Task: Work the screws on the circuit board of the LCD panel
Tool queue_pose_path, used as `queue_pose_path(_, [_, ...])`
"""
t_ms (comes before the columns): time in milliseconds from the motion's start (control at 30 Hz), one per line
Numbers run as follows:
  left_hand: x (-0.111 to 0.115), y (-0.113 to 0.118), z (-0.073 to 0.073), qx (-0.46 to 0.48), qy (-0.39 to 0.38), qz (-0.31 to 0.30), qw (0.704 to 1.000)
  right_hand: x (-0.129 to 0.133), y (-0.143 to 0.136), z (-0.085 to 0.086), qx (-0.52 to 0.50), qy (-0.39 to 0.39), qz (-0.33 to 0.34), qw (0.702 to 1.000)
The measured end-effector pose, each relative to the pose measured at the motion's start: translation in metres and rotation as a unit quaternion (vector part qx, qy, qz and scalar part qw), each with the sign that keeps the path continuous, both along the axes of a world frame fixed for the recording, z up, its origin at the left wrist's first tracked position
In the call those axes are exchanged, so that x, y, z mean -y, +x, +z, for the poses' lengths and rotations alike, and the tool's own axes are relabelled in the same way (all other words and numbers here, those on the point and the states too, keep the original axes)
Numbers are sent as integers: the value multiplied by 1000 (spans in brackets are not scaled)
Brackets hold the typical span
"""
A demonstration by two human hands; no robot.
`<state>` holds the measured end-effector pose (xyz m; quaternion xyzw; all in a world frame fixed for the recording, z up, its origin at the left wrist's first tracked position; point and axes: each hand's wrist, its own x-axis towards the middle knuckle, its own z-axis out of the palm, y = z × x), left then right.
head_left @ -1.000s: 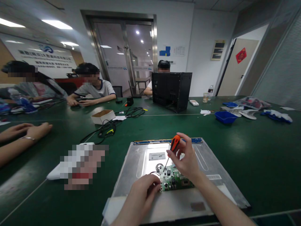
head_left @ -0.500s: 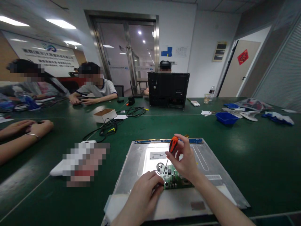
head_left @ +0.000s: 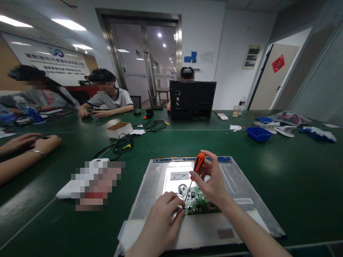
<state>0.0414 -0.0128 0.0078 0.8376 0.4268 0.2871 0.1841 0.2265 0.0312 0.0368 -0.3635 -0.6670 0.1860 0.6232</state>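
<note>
An orange-and-black screwdriver (head_left: 198,162) is held in my right hand (head_left: 213,180), with its shaft slanting down to the left edge of a green circuit board (head_left: 199,201). The board lies on a flat silver metal panel (head_left: 150,192) with a blue strip (head_left: 217,159) along its far edge. My left hand (head_left: 167,214) is closed at the board's left edge, around a small shiny grey item (head_left: 175,215) that is mostly hidden by the fingers. The screwdriver's tip is close to my left fingertips.
A white box (head_left: 119,131) and black cables (head_left: 122,144) lie beyond the panel at the left. Farther back stands a black monitor chassis (head_left: 192,101). A blue tray (head_left: 258,134) is at the right. Other people sit at the left and behind the chassis.
The screwdriver's tip has moved slightly down and left over the board, nearer my left fingers. More of the shiny item shows between my left fingers.
</note>
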Motion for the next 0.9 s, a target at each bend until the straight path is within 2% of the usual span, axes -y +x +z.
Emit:
queue_pose_path(400, [-1,-2,-7,-24,61,-37,997,0,-2,-1,5,-13,14,1000])
queue_pose_path(900, [1,-1,-5,-25,62,-49,997,0,-1,-1,12,-17,27,999])
